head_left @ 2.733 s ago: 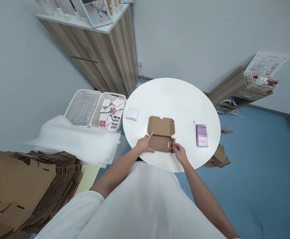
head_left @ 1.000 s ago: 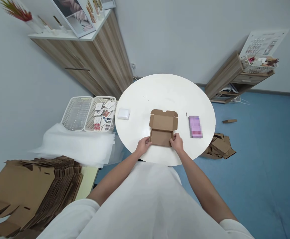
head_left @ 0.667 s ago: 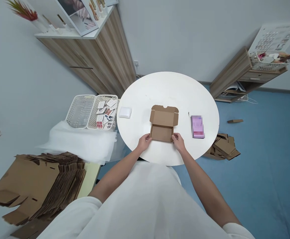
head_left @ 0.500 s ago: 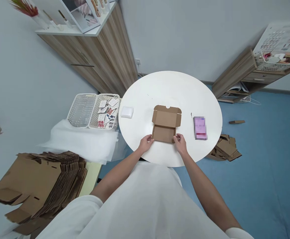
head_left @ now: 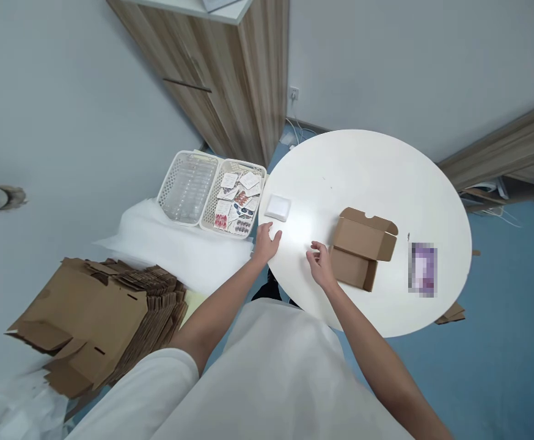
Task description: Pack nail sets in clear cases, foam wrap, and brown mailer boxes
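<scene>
A folded brown cardboard box (head_left: 361,250) with its lid up stands on the round white table (head_left: 377,177). My right hand (head_left: 319,266) hovers just left of the box, fingers loosely curled, holding nothing. My left hand (head_left: 267,241) is open over the table's left edge, fingers spread, close to a small white square pad (head_left: 278,207). A purple pack (head_left: 423,269) lies to the right of the box.
Two white plastic baskets (head_left: 189,188) stand left of the table, one with small printed cards (head_left: 237,201). White foam sheets (head_left: 175,247) lie under them. A pile of flat cardboard blanks (head_left: 97,318) is at lower left. A wooden cabinet (head_left: 230,79) stands behind.
Both hands have let go of the box and moved left; my left hand has reached toward the white pad. The view has swung left, so the box now sits to the right.
</scene>
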`<state>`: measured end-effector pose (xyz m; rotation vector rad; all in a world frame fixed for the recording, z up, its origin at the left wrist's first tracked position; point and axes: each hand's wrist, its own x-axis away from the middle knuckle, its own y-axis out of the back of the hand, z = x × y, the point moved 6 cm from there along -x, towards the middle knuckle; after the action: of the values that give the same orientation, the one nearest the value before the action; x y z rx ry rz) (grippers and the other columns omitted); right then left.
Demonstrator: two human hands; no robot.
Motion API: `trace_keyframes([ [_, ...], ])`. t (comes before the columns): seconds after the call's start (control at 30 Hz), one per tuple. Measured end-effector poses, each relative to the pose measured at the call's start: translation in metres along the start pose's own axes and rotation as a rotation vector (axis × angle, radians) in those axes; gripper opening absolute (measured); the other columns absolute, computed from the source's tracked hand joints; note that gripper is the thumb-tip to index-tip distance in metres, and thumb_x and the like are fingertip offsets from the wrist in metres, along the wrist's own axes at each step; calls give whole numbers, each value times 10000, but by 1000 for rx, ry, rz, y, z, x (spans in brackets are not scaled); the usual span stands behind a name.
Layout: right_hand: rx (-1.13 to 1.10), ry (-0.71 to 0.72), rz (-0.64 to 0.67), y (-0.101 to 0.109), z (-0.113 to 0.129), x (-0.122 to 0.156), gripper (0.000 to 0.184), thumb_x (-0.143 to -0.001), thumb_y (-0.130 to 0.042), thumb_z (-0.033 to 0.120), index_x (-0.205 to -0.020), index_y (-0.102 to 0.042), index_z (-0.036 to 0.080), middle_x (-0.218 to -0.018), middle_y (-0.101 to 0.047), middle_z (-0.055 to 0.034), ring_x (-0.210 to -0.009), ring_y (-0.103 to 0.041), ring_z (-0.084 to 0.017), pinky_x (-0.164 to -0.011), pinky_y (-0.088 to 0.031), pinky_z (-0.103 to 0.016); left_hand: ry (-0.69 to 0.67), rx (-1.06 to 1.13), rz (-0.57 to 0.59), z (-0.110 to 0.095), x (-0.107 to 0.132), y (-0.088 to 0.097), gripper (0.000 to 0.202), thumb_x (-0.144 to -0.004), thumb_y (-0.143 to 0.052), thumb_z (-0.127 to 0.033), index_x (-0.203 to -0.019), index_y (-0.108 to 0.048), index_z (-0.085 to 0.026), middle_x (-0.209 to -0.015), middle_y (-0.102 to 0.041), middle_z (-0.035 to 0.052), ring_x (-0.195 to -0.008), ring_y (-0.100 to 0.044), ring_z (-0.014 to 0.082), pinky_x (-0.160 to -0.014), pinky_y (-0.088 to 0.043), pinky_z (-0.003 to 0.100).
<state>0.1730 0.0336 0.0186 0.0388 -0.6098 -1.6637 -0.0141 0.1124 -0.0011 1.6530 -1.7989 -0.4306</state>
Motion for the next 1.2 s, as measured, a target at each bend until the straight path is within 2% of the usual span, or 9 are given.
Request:
trace_keyframes([
  [0.13, -200, -269, 88, -44, 3, -42, 451, -769, -392, 478, -1138, -407, 220, -1084, -499, -69, -737, -585, -131, -632, -469, -258, 91, 50, 82, 7, -31, 13, 645, -797, -458, -436, -1319, -166, -194, -1320, -233, 139, -976, -515, 179, -864, -396, 305],
  [0.2, -294, -379, 66, -56, 6, -60, 470, -759, -408, 488, -1168, -374, 258, -1082, -495, -49, -716, -597, -118, -591, -476, -232, 111, 87, 132, 4, -43, 13, 654, -814, -443, -416, -1335, -114, -200, -1334, -199, 151, -933, -537, 170, -882, -379, 315],
  [0.27, -365, -447, 49, -62, 12, -76, 471, -752, -430, 490, -1180, -361, 304, -1085, -485, -30, -715, -601, -111, -571, -483, -224, 97, 93, 161, -3, -53, 13, 620, -829, -424, -379, -1339, -116, -208, -1329, -204, 149, -994, -510, 194, -911, -351, 333],
  [0.37, -394, -480, 44, -66, 23, -95, 474, -753, -446, 492, -1193, -347, 346, -1120, -462, -28, -726, -598, -118, -555, -494, -237, 92, 61, 188, -8, -65, 9, 600, -824, -431, -333, -1338, -151, -201, -1287, -258, 146, -1093, -435, 237, -928, -325, 358],
  [0.5, -432, -455, 117, -76, 34, -112, 513, -753, -461, 485, -1227, -298, 373, -1114, -469, -19, -761, -588, -132, -572, -503, -256, 90, 67, 203, -6, -75, 4, 541, -816, -431, -286, -1313, -243, -182, -1213, -337, 142, -1089, -431, 238, -924, -330, 356],
  [0.67, -471, -391, 104, -83, 31, -116, 489, -735, -506, 433, -1189, -346, 349, -1053, -483, 2, -794, -572, -128, -657, -486, -260, 30, 132, 141, -2, -73, 4, 436, -808, -423, -207, -1240, -364, -193, -1169, -387, 117, -910, -529, 176, -880, -379, 337],
  [0.8, -442, -301, 32, -75, 20, -103, 440, -723, -517, 405, -1138, -409, 305, -1008, -492, -4, -844, -539, -136, -727, -462, -290, -19, 161, 83, -3, -59, 5, 364, -808, -419, -191, -1170, -443, -182, -1073, -454, 96, -768, -552, 140, -842, -412, 336],
  [1.03, -276, -100, -90, -36, 12, -55, 443, -701, -534, 347, -1123, -435, 255, -996, -495, -31, -707, -527, -115, -667, -453, -290, -169, 278, 21, -22, -5, -1, 274, -821, -427, -224, -1079, -512, -190, -1039, -508, 77, -858, -549, 149, -778, -460, 291],
  [1.2, -330, -7, -137, 6, 4, -11, 396, -685, -540, 306, -1066, -462, 231, -977, -486, -36, -669, -511, -100, -625, -461, -260, -65, 439, 25, -38, 38, -28, 178, -812, -455, -300, -934, -504, -180, -963, -533, 48, -666, -572, 95, -670, -498, 269],
])
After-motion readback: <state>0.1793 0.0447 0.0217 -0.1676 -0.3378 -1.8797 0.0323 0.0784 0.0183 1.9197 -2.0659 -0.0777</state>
